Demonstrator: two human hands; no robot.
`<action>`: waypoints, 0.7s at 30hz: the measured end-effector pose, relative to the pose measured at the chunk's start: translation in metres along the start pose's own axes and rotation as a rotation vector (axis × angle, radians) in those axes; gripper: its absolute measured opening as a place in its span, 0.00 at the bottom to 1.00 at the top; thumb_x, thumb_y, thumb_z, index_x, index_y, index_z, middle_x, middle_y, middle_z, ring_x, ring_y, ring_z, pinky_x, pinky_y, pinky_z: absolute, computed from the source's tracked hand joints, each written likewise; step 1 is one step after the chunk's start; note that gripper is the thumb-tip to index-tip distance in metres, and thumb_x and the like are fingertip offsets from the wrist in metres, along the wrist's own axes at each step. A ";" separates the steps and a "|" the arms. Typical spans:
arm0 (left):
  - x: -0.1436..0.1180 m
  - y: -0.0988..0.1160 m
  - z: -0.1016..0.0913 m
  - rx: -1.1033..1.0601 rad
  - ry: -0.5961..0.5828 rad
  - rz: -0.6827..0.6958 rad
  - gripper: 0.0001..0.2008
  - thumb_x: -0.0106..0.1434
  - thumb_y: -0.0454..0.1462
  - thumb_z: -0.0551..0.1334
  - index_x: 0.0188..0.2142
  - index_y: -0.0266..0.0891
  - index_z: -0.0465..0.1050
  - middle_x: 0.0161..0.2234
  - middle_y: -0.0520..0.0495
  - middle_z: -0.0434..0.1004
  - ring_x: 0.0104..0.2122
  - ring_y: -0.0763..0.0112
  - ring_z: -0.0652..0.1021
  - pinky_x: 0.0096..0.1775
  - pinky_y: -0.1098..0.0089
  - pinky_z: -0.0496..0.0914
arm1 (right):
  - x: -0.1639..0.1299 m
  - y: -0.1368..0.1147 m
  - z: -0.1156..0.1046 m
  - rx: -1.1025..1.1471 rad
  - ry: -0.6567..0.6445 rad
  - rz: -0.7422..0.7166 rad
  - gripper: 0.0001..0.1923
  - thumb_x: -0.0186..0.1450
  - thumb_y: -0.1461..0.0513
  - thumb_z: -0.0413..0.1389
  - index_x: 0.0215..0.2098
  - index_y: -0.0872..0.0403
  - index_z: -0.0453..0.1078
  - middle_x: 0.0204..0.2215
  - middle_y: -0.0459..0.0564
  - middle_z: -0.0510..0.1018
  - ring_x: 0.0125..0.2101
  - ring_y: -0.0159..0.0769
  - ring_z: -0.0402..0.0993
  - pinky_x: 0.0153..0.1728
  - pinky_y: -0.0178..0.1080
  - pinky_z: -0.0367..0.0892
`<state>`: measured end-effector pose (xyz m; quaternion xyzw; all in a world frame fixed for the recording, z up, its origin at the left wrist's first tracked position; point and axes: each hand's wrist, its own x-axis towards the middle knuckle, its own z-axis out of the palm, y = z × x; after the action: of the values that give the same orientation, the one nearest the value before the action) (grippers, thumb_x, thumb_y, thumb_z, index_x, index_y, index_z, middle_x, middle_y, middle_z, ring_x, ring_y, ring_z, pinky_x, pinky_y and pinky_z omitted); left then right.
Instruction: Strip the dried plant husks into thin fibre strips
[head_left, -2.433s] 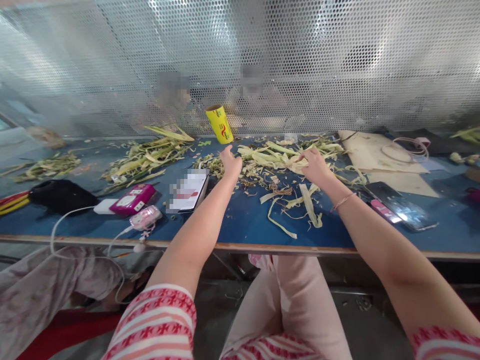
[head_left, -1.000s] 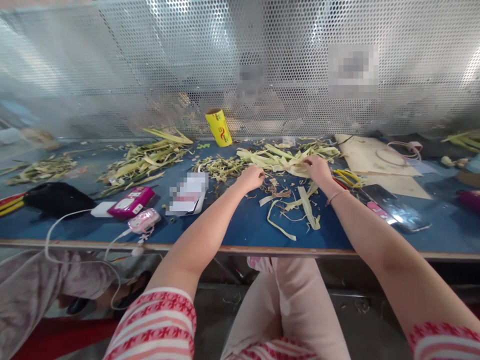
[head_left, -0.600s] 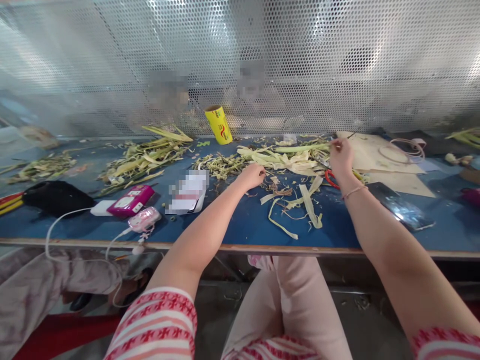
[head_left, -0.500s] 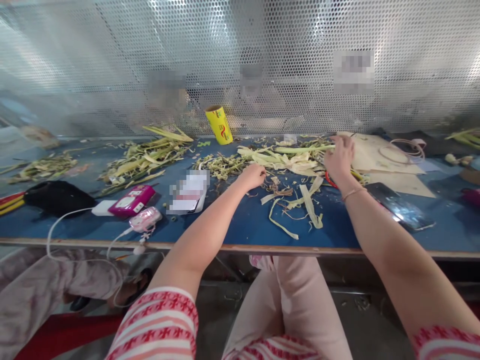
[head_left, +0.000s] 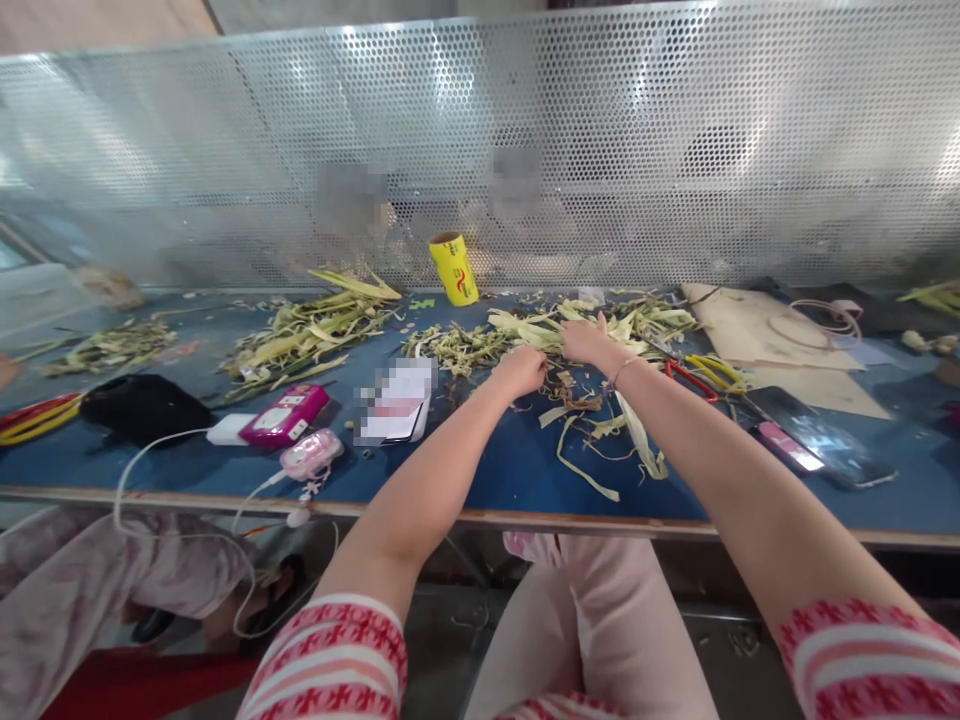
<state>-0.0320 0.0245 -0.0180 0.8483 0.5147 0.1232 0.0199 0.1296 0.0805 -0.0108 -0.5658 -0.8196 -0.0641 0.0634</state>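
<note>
left hand (head_left: pixel 519 368) curled into a fist on pale green stalk strips (head_left: pixel 540 330) | right hand (head_left: pixel 586 340) just beside it, fingers closed on the same pile | yellow roll (head_left: pixel 454 268) upright beyond left hand, contents unseen | pliers (head_left: pixel 701 372) right of right hand

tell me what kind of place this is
Probably a produce-trimming workbench in a small workshop: a long blue table strewn with pale green husk strips, a perforated metal screen behind it, and red-and-yellow-handled cutters.
</note>
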 end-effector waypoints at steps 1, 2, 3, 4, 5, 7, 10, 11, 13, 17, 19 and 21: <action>0.000 0.000 0.000 0.004 0.003 0.004 0.14 0.64 0.32 0.56 0.40 0.37 0.81 0.44 0.37 0.81 0.47 0.61 0.79 0.51 0.65 0.72 | 0.003 0.000 0.002 0.011 -0.001 0.010 0.22 0.59 0.70 0.51 0.47 0.49 0.77 0.54 0.57 0.77 0.56 0.54 0.68 0.61 0.70 0.47; -0.001 0.001 -0.001 0.011 0.002 0.008 0.14 0.64 0.32 0.55 0.41 0.37 0.81 0.44 0.37 0.81 0.47 0.61 0.79 0.51 0.65 0.72 | 0.004 0.000 0.005 0.021 0.009 0.013 0.23 0.59 0.70 0.51 0.48 0.49 0.77 0.58 0.57 0.74 0.58 0.55 0.66 0.61 0.70 0.46; -0.001 0.002 -0.001 0.022 -0.003 0.012 0.15 0.64 0.32 0.55 0.41 0.37 0.81 0.44 0.37 0.81 0.46 0.61 0.79 0.50 0.65 0.72 | 0.005 0.000 0.008 0.029 0.027 0.014 0.23 0.60 0.70 0.50 0.49 0.49 0.76 0.59 0.57 0.72 0.59 0.55 0.65 0.61 0.71 0.45; -0.001 0.002 -0.002 0.036 -0.010 0.014 0.15 0.64 0.32 0.55 0.41 0.36 0.81 0.44 0.36 0.81 0.46 0.61 0.80 0.50 0.65 0.72 | 0.005 0.001 0.010 0.033 0.045 0.017 0.23 0.61 0.70 0.50 0.49 0.49 0.76 0.60 0.56 0.72 0.60 0.54 0.64 0.61 0.71 0.45; -0.001 0.003 -0.003 0.053 -0.018 0.014 0.16 0.65 0.32 0.54 0.41 0.36 0.81 0.44 0.36 0.81 0.46 0.60 0.80 0.49 0.65 0.73 | 0.005 0.001 0.012 0.032 0.064 0.026 0.21 0.62 0.69 0.49 0.48 0.49 0.76 0.59 0.56 0.72 0.59 0.54 0.65 0.61 0.70 0.46; -0.002 0.005 -0.004 0.087 -0.031 0.017 0.17 0.65 0.32 0.53 0.41 0.34 0.81 0.43 0.35 0.81 0.45 0.58 0.80 0.47 0.64 0.73 | 0.005 0.001 0.014 0.019 0.086 0.061 0.18 0.65 0.67 0.48 0.45 0.50 0.77 0.54 0.57 0.76 0.57 0.53 0.67 0.60 0.69 0.49; -0.003 0.008 -0.005 0.111 -0.036 0.030 0.17 0.65 0.32 0.52 0.40 0.34 0.81 0.43 0.34 0.81 0.46 0.57 0.80 0.46 0.63 0.73 | 0.008 0.000 0.015 -0.003 0.098 0.117 0.18 0.69 0.62 0.46 0.41 0.54 0.78 0.48 0.61 0.78 0.53 0.54 0.70 0.57 0.65 0.54; -0.003 0.008 -0.006 0.109 -0.037 0.034 0.16 0.65 0.32 0.53 0.41 0.34 0.80 0.43 0.34 0.80 0.46 0.57 0.80 0.47 0.63 0.73 | 0.009 -0.002 0.014 -0.009 0.103 0.118 0.18 0.69 0.62 0.45 0.41 0.55 0.78 0.47 0.63 0.77 0.52 0.55 0.70 0.56 0.64 0.55; -0.004 0.008 -0.007 0.103 -0.040 0.034 0.16 0.65 0.33 0.53 0.42 0.34 0.80 0.44 0.35 0.80 0.47 0.58 0.79 0.48 0.64 0.73 | 0.011 -0.005 0.011 -0.006 0.119 0.120 0.18 0.69 0.64 0.45 0.42 0.57 0.78 0.48 0.65 0.77 0.52 0.54 0.70 0.56 0.61 0.55; -0.005 0.005 -0.010 0.113 -0.069 0.010 0.16 0.65 0.34 0.53 0.41 0.34 0.79 0.45 0.35 0.79 0.47 0.59 0.79 0.49 0.64 0.73 | 0.016 -0.002 -0.006 0.149 0.232 0.217 0.20 0.71 0.61 0.43 0.46 0.56 0.76 0.52 0.65 0.74 0.50 0.53 0.72 0.50 0.54 0.63; -0.005 0.005 -0.010 0.116 -0.084 0.005 0.15 0.65 0.34 0.53 0.40 0.35 0.79 0.46 0.36 0.79 0.47 0.59 0.79 0.48 0.65 0.73 | 0.017 0.007 -0.020 0.246 0.336 0.222 0.19 0.70 0.60 0.43 0.45 0.56 0.76 0.51 0.64 0.75 0.46 0.50 0.74 0.47 0.49 0.66; -0.004 0.004 -0.010 0.109 -0.086 0.009 0.15 0.66 0.34 0.52 0.40 0.35 0.79 0.47 0.36 0.79 0.47 0.59 0.79 0.48 0.65 0.73 | 0.015 0.022 -0.036 0.313 0.437 0.197 0.17 0.69 0.61 0.45 0.41 0.56 0.75 0.43 0.62 0.79 0.44 0.48 0.75 0.46 0.45 0.67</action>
<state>-0.0326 0.0182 -0.0083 0.8549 0.5155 0.0585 -0.0047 0.1459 0.0951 0.0278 -0.5989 -0.7275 -0.0507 0.3308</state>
